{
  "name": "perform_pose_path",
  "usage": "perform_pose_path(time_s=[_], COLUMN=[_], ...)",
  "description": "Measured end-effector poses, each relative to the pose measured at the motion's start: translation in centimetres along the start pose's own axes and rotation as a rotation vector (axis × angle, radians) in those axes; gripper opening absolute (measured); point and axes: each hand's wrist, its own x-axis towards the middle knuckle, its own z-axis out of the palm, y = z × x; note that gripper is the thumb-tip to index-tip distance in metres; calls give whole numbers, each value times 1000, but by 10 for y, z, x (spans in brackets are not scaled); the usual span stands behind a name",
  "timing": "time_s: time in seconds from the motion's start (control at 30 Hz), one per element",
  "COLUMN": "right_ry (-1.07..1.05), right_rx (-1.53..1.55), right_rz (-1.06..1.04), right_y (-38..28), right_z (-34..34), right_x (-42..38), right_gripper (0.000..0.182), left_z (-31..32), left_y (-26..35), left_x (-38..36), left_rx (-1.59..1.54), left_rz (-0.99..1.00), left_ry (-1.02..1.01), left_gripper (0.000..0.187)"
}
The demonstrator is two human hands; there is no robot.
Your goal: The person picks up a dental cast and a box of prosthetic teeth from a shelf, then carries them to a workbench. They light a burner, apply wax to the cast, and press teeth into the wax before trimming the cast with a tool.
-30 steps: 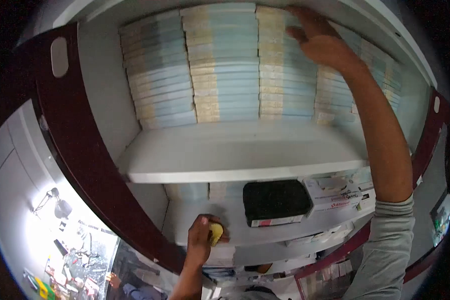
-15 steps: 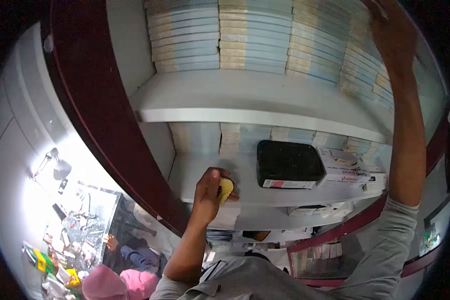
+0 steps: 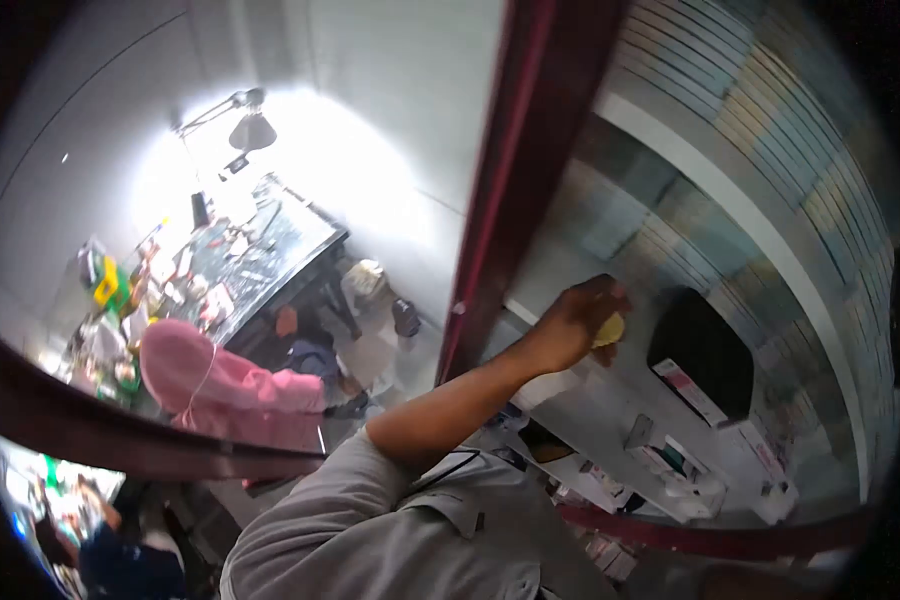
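At the far left, among small items [image 3: 160,270], a yellow-and-green box [image 3: 111,287]. Below, past a dark red bar [image 3: 200,462], a person in dark clothing [image 3: 130,565], near a brightly lit, littered surface [image 3: 110,487]. Next along, a person in pink [image 3: 240,390], on the near side of a dark table [image 3: 305,240] strewn with pale and dark bits. Over that table, a jointed lamp [image 3: 253,130] with a strong glare on the white wall [image 3: 400,90] behind. Further right, low down and near the camera, the wearer's grey shirt [image 3: 460,540], with one bare forearm [image 3: 450,405] stretched up from the sleeve, across the foot of a dark red post [image 3: 530,150].

Right of the post, in front of a white lower shelf [image 3: 620,385], the left hand [image 3: 573,325], fingers curled in, closed around a yellow piece [image 3: 609,331] with part of it showing beside the fingertips. Hard to tell, with the blur, whether cloth or sponge.

Just right of the hand and apart from it, a black container [image 3: 705,350] with a pale printed side, on the same shelf; lower, an open white box [image 3: 680,475]. Along the right, a white upper shelf edge [image 3: 770,190], slanting downward, and beyond it stacks of blue-and-cream bundles [image 3: 810,120]. Impossible to tell the state of the right hand, out of view.
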Motion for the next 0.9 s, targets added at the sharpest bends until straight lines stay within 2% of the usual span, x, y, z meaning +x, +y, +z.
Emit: perform_pose_path(time_s=[0.07, 0.13, 0.2, 0.3, 0.4, 0.43, 0.47, 0.5, 0.53, 0.57, 0.6, 0.67, 0.7, 0.73, 0.83, 0.9], right_ry=[-86, -232, -372, -581, -792, -857, -918, -680, -708, -606, -599, -714, -780, -776, -1038, -1092], right_rx=[102, 218, 296, 347, 330, 319, 310, 467, 496, 535, 512, 395, 338, 329, 312, 318], right_rz=[12, 24, 35, 62, 125, 153, 182, -60, -53, 168, 179, 194, 269, 279, 353, 378], right_y=[37, 60, 75, 86, 86, 49, 93, 29, 29, 0, -1, 2, 3, 7, 14, 8], right_z=[35, 63, 75, 70, 45, 169, 134, 161, 168, 179, 183, 187, 183, 181, 179, 177], right_x=[-33, -67, -100, -146, -186, -188, -201, -192, -197, -200, -201, -204, -205, -206, -200, -189], right_gripper=[20, 22, 25, 31, 38, 40, 42, 38, 34, 18, 18, 24, 36, 36, 53, 55], left_z=[2, 1, 7, 10, 17, 23, 28, 30, 29, 33, 37, 41, 44, 47, 53, 55], left_y=[2, 1, 8, 12, 9, 12, 17, 18, 18, 19, 20, 19, 18, 18, 21, 21], left_x=[0, -1, -4, -10, -18, -21, -24, -28, -29, -30, -31, -29, -32, -33, -35, -35], left_rx=[4, 48, 38, -67, -175, -189, -199, -183, -137, -178, -217, -195, -177, -172, -14, -106], left_rz=[-37, -15, -28, -48, -43, -103, -159, -144, -196, -185, -173, -158, -128, -138, -113, -136], left_ry=[26, -47, -21, -46, -136, -115, -93, -117, -141, -128, -108, -98, -72, -80, -121, -135], left_gripper=[29, 34, 27, 26, 40, 46, 51, 56, 55, 54, 54, 55, 56, 56, 55, 56])
